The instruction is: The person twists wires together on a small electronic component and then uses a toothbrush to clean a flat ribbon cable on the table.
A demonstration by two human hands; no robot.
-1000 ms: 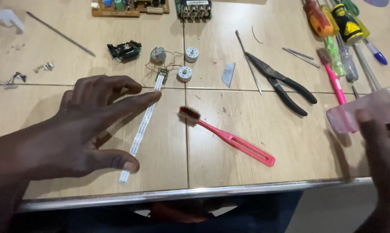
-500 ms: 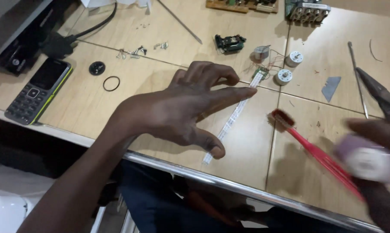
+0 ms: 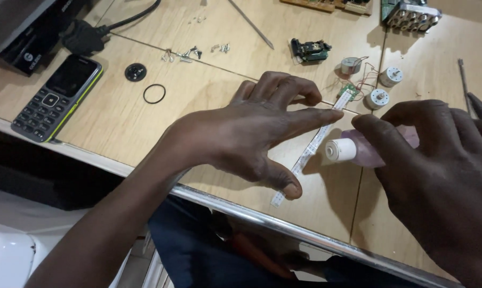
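The white ribbon cable point(image 3: 311, 148) lies flat on our desk point(image 3: 118, 117), pinned under our spread, open left hand point(image 3: 251, 133) at thumb and forefinger. Our right hand point(image 3: 438, 176) grips a pink bottle with a white cap point(image 3: 353, 150) just beside the cable. Three small motors point(image 3: 378, 98) sit near the cable's far end.

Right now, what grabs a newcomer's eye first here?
The left hand, spread flat mid-table, pins a white ribbon cable under thumb and forefinger. Just right of it, the right hand holds a pink bottle, its white cap pointing at the cable. A keypad phone lies near the table's left edge.
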